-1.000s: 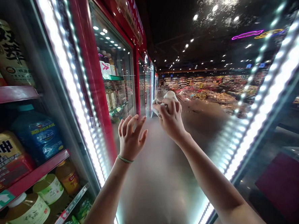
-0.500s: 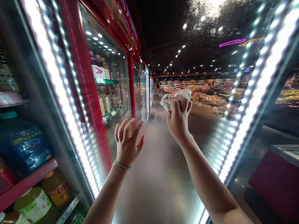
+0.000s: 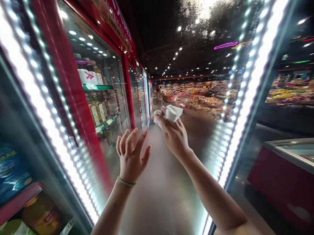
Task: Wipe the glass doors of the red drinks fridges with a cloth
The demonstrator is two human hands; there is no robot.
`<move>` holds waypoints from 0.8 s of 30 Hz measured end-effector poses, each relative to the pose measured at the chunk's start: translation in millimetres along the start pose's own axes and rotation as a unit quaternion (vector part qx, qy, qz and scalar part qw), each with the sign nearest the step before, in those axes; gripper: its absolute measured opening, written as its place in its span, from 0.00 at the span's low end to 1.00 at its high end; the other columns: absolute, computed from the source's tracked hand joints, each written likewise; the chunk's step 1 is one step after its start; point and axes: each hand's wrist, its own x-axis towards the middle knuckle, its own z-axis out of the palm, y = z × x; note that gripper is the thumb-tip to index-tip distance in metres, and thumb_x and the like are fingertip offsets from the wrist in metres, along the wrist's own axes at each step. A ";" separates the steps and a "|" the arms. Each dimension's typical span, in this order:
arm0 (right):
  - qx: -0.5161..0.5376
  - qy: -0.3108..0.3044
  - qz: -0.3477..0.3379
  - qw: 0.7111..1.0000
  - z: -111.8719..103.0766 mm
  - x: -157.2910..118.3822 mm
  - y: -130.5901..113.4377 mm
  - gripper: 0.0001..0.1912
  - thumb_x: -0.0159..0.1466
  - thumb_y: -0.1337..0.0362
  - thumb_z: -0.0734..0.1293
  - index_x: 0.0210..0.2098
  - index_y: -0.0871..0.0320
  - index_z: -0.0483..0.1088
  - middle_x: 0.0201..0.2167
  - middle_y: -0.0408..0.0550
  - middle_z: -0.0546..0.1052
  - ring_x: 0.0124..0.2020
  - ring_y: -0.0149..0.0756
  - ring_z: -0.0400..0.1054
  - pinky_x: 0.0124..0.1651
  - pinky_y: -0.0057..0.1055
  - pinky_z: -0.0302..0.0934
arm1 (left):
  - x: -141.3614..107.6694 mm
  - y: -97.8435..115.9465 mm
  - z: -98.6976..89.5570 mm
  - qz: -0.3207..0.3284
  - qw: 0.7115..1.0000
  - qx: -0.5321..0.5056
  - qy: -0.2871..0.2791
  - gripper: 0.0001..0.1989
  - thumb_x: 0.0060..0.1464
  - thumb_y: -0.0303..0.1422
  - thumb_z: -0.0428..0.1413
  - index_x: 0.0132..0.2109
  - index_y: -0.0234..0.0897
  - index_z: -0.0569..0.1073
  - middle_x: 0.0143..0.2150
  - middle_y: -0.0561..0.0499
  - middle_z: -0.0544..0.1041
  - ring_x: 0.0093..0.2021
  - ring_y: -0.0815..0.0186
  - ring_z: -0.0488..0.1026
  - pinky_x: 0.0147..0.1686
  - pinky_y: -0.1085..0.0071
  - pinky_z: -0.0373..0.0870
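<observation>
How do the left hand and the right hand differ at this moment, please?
The left hand is open, holding nothing; the right hand grips a white cloth. The left hand has a green band at its wrist; the right hand shows none. The left hand appears lower in the view than the right hand. Both are raised and ungloved.

"What is being held?"
"A white cloth (image 3: 174, 113), thin and crumpled, bunched in the person's right grip (image 3: 176, 137). One loose flap sticks out above the fingers, toward the right."
"Where is it?"
"Raised near the centre of the view, before a glass pane (image 3: 161, 191), see-through higher up, misted lower down. Whether cloth and glass touch, I cannot tell."
</observation>
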 end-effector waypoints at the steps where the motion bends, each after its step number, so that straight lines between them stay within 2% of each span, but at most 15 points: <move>1: 0.004 -0.014 -0.006 1.000 -1.1 0.0 2.0 0.28 0.72 0.77 0.62 0.66 0.47 0.72 0.64 0.51 0.79 0.68 0.46 0.70 0.69 0.46 0.68 | 1.2 2.8 1.5 0.006 1.000 -0.005 -0.003 0.24 0.65 0.34 0.62 0.67 0.41 0.74 0.66 0.39 0.72 0.72 0.48 0.63 0.76 0.49 0.49; 3: -0.001 -0.004 0.022 1.000 -5.6 -3.1 9.7 0.28 0.72 0.76 0.62 0.66 0.46 0.72 0.64 0.50 0.78 0.69 0.46 0.69 0.69 0.48 0.68 | 2.0 7.9 4.4 0.011 1.000 -0.014 -0.006 0.24 0.65 0.34 0.62 0.66 0.42 0.74 0.65 0.39 0.72 0.73 0.49 0.63 0.77 0.49 0.48; 5: -0.017 0.046 0.079 0.996 -11.9 -10.5 18.2 0.28 0.73 0.74 0.62 0.66 0.44 0.72 0.65 0.50 0.78 0.70 0.48 0.69 0.69 0.51 0.68 | 0.8 12.7 7.1 0.009 1.000 -0.028 -0.005 0.24 0.65 0.33 0.62 0.66 0.41 0.74 0.65 0.39 0.73 0.73 0.49 0.63 0.77 0.49 0.48; 7: -0.026 0.071 0.107 0.991 -17.1 -18.8 23.4 0.28 0.73 0.74 0.62 0.67 0.44 0.71 0.66 0.51 0.77 0.70 0.49 0.68 0.70 0.53 0.67 | -1.4 18.4 9.8 0.009 0.999 -0.047 -0.005 0.23 0.65 0.33 0.61 0.65 0.41 0.75 0.65 0.39 0.73 0.72 0.50 0.64 0.77 0.49 0.49; 12: -0.014 0.000 0.081 0.997 -23.1 -26.0 31.7 0.29 0.72 0.75 0.62 0.67 0.44 0.72 0.67 0.51 0.76 0.72 0.45 0.66 0.72 0.49 0.65 | -8.5 43.0 20.6 0.013 0.996 -0.086 -0.024 0.23 0.66 0.32 0.60 0.67 0.41 0.73 0.67 0.39 0.72 0.74 0.51 0.62 0.78 0.49 0.48; 16: -0.042 0.075 0.158 0.984 -32.0 -32.4 43.2 0.27 0.74 0.73 0.60 0.69 0.48 0.70 0.68 0.53 0.75 0.72 0.45 0.65 0.72 0.50 0.65 | -23.1 70.7 32.0 0.020 0.991 -0.121 -0.052 0.26 0.67 0.29 0.58 0.70 0.37 0.70 0.70 0.36 0.70 0.78 0.52 0.57 0.78 0.50 0.50; 17: -0.046 0.074 0.162 0.983 -34.8 -34.5 45.1 0.27 0.74 0.74 0.59 0.69 0.48 0.70 0.68 0.54 0.75 0.72 0.44 0.66 0.72 0.49 0.65 | -28.1 77.2 35.0 0.023 0.989 -0.126 -0.066 0.27 0.67 0.28 0.58 0.71 0.37 0.68 0.71 0.36 0.70 0.78 0.53 0.57 0.78 0.51 0.50; 21: -0.048 -0.019 0.130 0.990 -45.5 -37.7 55.0 0.27 0.74 0.74 0.59 0.65 0.45 0.73 0.64 0.52 0.78 0.70 0.43 0.68 0.70 0.46 0.67 | -42.6 97.6 47.8 0.005 0.987 -0.132 -0.097 0.32 0.68 0.29 0.57 0.75 0.35 0.61 0.74 0.35 0.67 0.79 0.52 0.54 0.78 0.50 0.50; 22: -0.052 -0.012 0.127 0.990 -47.2 -38.3 59.1 0.26 0.74 0.73 0.60 0.65 0.45 0.74 0.64 0.52 0.77 0.69 0.43 0.68 0.70 0.47 0.67 | -43.5 101.2 50.9 -0.001 0.987 -0.131 -0.098 0.33 0.68 0.29 0.56 0.76 0.36 0.60 0.74 0.35 0.66 0.79 0.51 0.54 0.78 0.48 0.49; 24: -0.076 0.056 0.130 0.987 -48.4 -41.9 67.8 0.24 0.74 0.73 0.61 0.63 0.46 0.75 0.61 0.53 0.77 0.67 0.43 0.70 0.68 0.47 0.68 | -41.8 107.0 56.4 -0.010 0.987 -0.130 -0.099 0.34 0.68 0.30 0.57 0.77 0.38 0.59 0.75 0.35 0.65 0.80 0.50 0.52 0.78 0.46 0.48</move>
